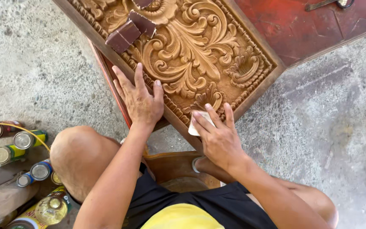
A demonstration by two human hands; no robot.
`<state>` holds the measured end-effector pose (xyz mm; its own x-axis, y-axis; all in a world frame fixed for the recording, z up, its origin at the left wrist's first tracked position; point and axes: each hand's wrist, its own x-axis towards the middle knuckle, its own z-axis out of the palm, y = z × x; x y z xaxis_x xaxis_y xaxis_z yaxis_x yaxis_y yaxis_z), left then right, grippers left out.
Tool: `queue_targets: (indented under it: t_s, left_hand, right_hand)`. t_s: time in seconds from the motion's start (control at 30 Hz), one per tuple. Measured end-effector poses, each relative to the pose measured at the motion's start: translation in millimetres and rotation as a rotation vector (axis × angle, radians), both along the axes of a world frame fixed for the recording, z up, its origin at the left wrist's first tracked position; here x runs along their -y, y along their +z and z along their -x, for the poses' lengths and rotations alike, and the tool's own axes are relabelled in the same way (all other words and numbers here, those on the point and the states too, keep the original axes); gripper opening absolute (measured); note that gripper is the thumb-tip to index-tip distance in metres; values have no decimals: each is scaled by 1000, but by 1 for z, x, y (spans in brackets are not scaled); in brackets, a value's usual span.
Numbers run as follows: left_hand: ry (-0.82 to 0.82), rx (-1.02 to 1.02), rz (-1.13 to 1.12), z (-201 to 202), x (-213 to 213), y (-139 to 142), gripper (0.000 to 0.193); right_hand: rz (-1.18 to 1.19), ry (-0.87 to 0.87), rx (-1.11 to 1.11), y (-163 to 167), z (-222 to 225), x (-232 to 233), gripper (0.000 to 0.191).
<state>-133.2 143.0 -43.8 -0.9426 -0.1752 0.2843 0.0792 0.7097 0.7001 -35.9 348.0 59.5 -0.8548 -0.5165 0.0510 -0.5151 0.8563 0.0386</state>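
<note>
Hand-sanding of the carved wooden panel [191, 51], judged mid-course along its near border. The right hand [219, 135], fingers extended, presses a pale folded piece of sandpaper [198, 123] onto the beaded edge; the left hand [140, 99], spread flat and holding nothing, steadies the frame alongside. Continued strokes call for firm bracing. Spare sandpaper pieces [130, 30] lie beyond the left hand.

The carved panel [200, 55] is open across its middle and right edge; sandpaper pieces [130, 30] block its upper left. Spray cans [18, 146] crowd the floor [318, 127] at left; its right side lies bare.
</note>
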Motion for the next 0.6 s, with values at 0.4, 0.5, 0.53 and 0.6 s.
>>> queue_targets:
  t_s: [0.4, 0.5, 0.53, 0.6]
  left_hand:
    - [17, 22, 18, 2, -2, 0, 66]
    - [49, 25, 8, 3, -2, 0, 66]
    - [46, 46, -20, 3, -2, 0, 66]
    - [22, 32, -20, 3, -2, 0, 66]
  right_hand:
    - [31, 39, 154, -5, 8, -8, 38]
    - [56, 11, 82, -2, 10, -5, 37]
    - [66, -14, 48, 0, 8, -4, 37]
    - [22, -23, 23, 2, 6, -2, 40]
